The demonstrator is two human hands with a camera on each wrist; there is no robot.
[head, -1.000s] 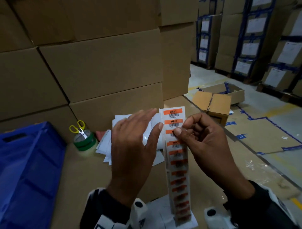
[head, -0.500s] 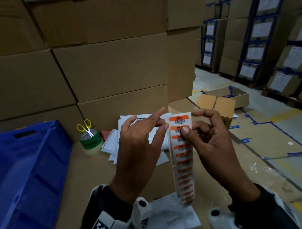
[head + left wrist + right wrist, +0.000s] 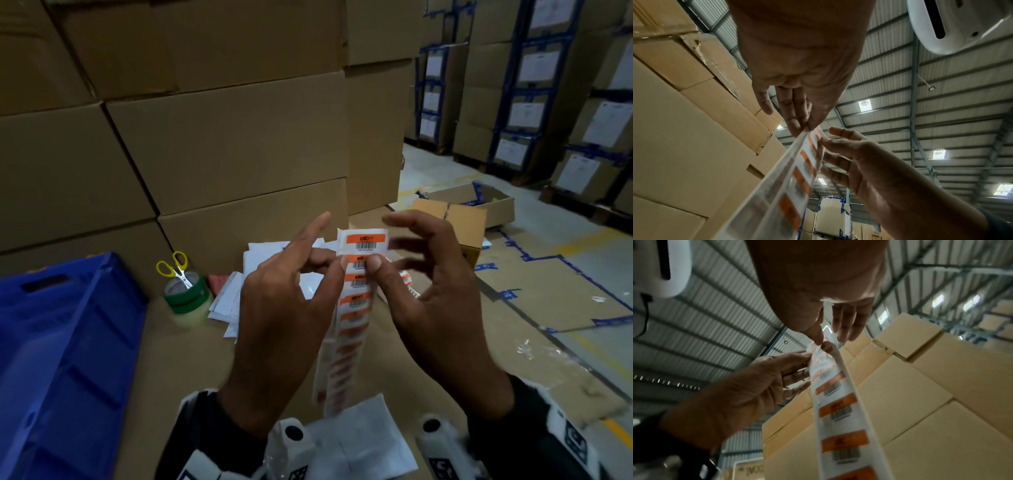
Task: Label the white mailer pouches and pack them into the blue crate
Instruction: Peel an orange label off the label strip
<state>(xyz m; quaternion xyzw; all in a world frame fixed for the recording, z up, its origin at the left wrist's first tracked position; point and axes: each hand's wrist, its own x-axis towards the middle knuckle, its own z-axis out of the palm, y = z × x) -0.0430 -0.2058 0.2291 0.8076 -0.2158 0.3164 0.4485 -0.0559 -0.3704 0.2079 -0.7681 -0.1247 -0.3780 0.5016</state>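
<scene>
A warehouse worker holds a strip of orange barcode labels [image 3: 356, 294] upright between both hands, above a cardboard work surface [image 3: 178, 349]. The left hand [image 3: 287, 308] pinches the strip near its top between thumb and curled fingers, with the forefinger raised free. The right hand [image 3: 421, 291] pinches the second label down with its thumb tip, the other fingers spread loosely behind the backing; a label corner appears to be lifting beside that thumb, though motion blur leaves this uncertain.

The white mailer pouches [image 3: 236, 294] lie in a loose heap behind the hands, against the stacked cartons [image 3: 226, 144], and one more pouch [image 3: 359, 442] lies flat just below the wrists. The blue crate [image 3: 68, 342] stands at the left, its inside hidden from this angle. Yellow-handled scissors [image 3: 174, 269] rest in a stack of tape rolls [image 3: 186, 301] between crate and pouches.

The step in hand looks to be peeling one label. Done well, the left hand keeps the backing taut while the right lifts a corner cleanly and draws it off slowly, touching only the edge so the adhesive stays fresh and the barcode uncreased for the pouch below.
</scene>
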